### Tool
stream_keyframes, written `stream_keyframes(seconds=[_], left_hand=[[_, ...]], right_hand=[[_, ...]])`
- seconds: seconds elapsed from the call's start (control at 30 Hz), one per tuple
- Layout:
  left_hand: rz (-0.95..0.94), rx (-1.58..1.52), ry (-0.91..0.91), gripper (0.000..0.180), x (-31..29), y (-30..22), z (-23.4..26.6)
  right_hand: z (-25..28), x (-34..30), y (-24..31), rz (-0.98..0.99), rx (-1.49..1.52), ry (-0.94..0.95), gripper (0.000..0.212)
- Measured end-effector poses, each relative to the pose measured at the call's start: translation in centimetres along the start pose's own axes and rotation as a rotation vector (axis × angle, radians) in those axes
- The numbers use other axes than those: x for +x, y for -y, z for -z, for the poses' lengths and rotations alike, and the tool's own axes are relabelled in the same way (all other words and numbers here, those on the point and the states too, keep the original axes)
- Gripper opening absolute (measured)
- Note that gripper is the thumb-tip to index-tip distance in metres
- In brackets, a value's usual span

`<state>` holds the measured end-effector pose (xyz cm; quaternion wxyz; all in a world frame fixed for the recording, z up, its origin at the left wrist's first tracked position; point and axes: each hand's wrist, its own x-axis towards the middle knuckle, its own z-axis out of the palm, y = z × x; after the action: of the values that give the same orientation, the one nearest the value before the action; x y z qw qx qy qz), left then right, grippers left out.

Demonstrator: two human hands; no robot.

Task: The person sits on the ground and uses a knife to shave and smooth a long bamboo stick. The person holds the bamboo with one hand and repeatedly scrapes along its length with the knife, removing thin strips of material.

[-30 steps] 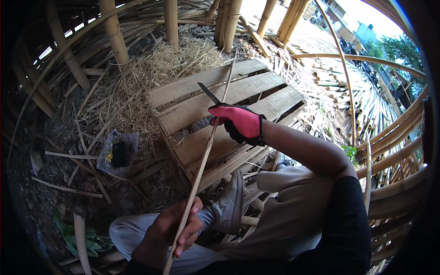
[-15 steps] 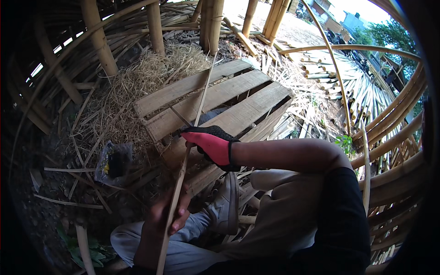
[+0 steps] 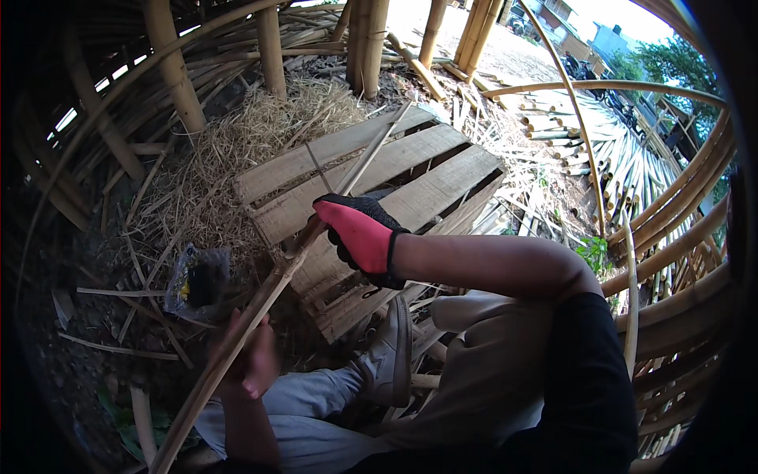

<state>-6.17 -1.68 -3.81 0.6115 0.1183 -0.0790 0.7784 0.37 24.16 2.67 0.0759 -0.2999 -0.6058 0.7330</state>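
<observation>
On the right side, many bamboo poles [image 3: 624, 170] lie stacked on the ground, and a heap of pale straw [image 3: 257, 138] is behind a slatted wooden pallet [image 3: 430, 193]. Over this pallet passes a long bamboo strip [image 3: 276, 280], which is the thing under work. It runs slantwise, from the lower edge at the left up to the far edge of the pallet, and its near part is above the ground beside the pallet.

The right hand [image 3: 359, 237], in a pink and black glove, lies across the strip, above the pallet. Its forearm comes from the right, almost level, with the elbow bent outward. This grip is clenched, the fingers folded inward, and it covers a short part of the strip.

The left hand [image 3: 257, 359] is bare and blurred. It is lower, at the near part of the strip, with the forearm rising from the lower edge. Its fingers are around or just beside the strip; I cannot tell how far this grip is closed.

The smallest is the knife [image 3: 317, 167]: its handle is hidden in the right grip, and its thin blade points forward and slightly to the left, over the slats, near the strip.
</observation>
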Motion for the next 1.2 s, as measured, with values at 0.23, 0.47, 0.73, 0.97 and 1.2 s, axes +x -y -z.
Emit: stream_keyframes(seconds=[0.23, 0.47, 0.73, 0.97, 1.2], left_hand=[[0.223, 0.136, -0.272, 0.078, 1.1, -1.0, -1.7], [0.165, 0.369, -0.405, 0.063, -0.2, -0.4, -2.1], [0.219, 0.169, -0.360, 0.041, 1.0, -0.4, -3.8], [0.307, 0.116, -0.355, 0.040, 0.7, 0.1, -3.0], [0.358, 0.045, -0.382, 0.035, 1.6, 0.7, -2.4]], right_hand=[[-2.9, -0.6, -5.8, 0.142, -0.155, 0.023, 0.033], [-2.2, -3.1, -1.5, 0.061, -0.568, 0.268, 0.038], [0.8, -2.5, 0.8, 0.098, -0.731, 0.379, 0.053], [3.0, -2.3, 1.4, 0.284, -1.151, 0.264, 0.038], [1.1, -5.3, 1.4, 0.434, -1.435, 0.310, 0.037]])
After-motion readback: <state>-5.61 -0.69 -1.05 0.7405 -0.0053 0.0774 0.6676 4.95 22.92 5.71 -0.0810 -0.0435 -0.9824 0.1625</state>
